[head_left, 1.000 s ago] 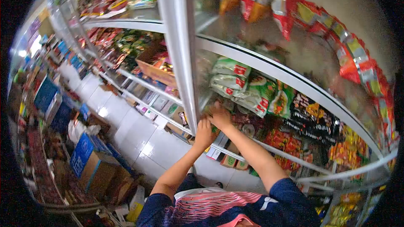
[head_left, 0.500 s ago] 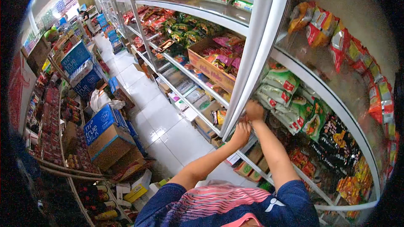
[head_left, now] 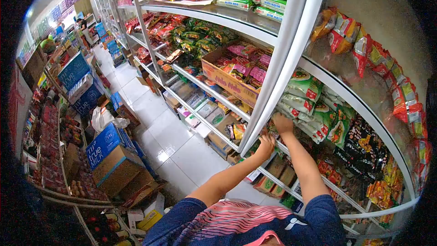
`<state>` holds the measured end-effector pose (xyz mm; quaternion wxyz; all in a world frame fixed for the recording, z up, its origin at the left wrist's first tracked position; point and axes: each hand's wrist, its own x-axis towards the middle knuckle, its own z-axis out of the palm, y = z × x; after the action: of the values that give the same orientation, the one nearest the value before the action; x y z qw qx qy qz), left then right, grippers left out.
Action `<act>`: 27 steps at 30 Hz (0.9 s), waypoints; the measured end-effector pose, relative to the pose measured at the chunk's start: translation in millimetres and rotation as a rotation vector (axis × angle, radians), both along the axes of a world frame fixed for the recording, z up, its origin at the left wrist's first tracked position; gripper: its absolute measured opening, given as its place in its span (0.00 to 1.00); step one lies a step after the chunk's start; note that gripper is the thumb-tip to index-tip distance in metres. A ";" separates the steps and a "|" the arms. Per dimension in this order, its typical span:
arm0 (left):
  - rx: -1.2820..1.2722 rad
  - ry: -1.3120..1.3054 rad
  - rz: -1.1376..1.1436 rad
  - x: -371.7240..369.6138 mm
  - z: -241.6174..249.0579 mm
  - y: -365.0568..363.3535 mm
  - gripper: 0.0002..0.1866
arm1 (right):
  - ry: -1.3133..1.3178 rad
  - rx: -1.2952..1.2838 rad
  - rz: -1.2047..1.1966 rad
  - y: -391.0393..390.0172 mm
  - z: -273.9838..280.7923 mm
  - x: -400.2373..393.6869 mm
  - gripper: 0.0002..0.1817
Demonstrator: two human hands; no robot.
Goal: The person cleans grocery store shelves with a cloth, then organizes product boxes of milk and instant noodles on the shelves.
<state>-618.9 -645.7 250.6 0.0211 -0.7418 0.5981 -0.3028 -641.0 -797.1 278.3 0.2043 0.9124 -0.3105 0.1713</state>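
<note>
Both my hands reach into the front corner of the right-hand shelf, beside the white metal post (head_left: 291,61). My left hand (head_left: 265,147) is at the shelf's front edge, its fingers bent and pressed together. Just above and to its right, my right hand (head_left: 283,123) is curled in with its fingertips turned down and mostly hidden. I cannot tell what the fingers hold. Right beside my right hand lies a stack of green and white packets (head_left: 298,102). Black packets (head_left: 362,148) lie further right on the same shelf.
Left of the post, shelves hold an open carton (head_left: 232,82) of pink packets and a pile of green packets (head_left: 198,36). Red and yellow packets (head_left: 407,98) hang along the right side. Milk cartons (head_left: 109,155) line the tiled aisle (head_left: 168,132). A person (head_left: 83,29) stands far back.
The view has shifted slightly. My right hand has shifted a little right and down, its fingers curled at the packets. My left hand stays close below it at the shelf edge.
</note>
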 end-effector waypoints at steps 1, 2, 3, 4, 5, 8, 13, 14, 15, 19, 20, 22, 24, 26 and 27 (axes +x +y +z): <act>-0.039 -0.077 -0.018 0.2 -2.7 -1.7 0.22 | 0.000 -0.002 -0.004 -9.7 -12.3 5.6 0.09; 0.075 -0.002 -0.009 -0.9 -3.2 -2.0 0.25 | 0.048 -0.050 -0.006 -14.8 -18.5 10.3 0.09; 0.070 -0.002 -0.007 -1.6 -4.0 -0.5 0.25 | 0.095 -0.101 -0.002 -20.6 -23.4 14.1 0.09; 0.070 0.008 -0.028 1.0 2.2 3.1 0.26 | 0.091 -0.109 0.005 -19.4 -21.4 16.7 0.09; 0.071 0.018 -0.051 3.2 4.4 4.8 0.27 | 0.125 -0.016 -0.008 -13.7 -21.5 14.3 0.09; 0.139 0.052 -0.016 -0.9 1.2 1.0 0.27 | 0.071 0.105 -0.016 17.2 -39.6 -14.6 0.10; 0.114 0.008 0.007 -3.0 -14.7 -5.5 0.26 | 0.052 0.487 -0.139 50.6 31.7 -5.4 0.12; 0.120 0.004 0.035 -4.1 -14.3 -5.6 0.27 | 0.060 0.478 -0.204 31.6 24.4 5.7 0.14; 0.129 0.004 0.035 -3.6 -16.1 -3.2 0.27 | 0.067 0.470 -0.275 15.6 15.1 12.9 0.15; 0.032 -0.160 -0.012 2.9 -15.1 -1.9 0.24 | 0.059 0.339 -0.195 -20.9 1.8 26.5 0.18; 0.033 -0.175 0.000 3.0 -15.9 -2.7 0.23 | 0.098 0.397 -0.199 -12.6 7.7 24.0 0.17; 0.038 -0.190 0.012 3.3 -20.7 -6.2 0.22 | 0.152 0.467 -0.210 5.5 -3.1 5.7 0.17; 0.026 -0.216 0.016 4.0 -26.7 -10.7 0.21 | -0.075 0.316 -0.073 18.9 -26.0 -22.4 0.16; 0.012 -0.232 0.009 5.0 -32.6 -15.3 0.20 | -0.027 0.347 -0.101 18.2 -1.6 -18.8 0.15; 0.016 -0.232 -0.003 5.7 -35.0 -17.5 0.20 | 0.024 0.389 -0.125 22.9 17.0 -14.9 0.15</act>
<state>-613.2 -663.3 215.6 0.0956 -0.7007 0.5950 -0.3818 -655.9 -774.2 295.3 0.0381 0.9157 -0.3912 0.0840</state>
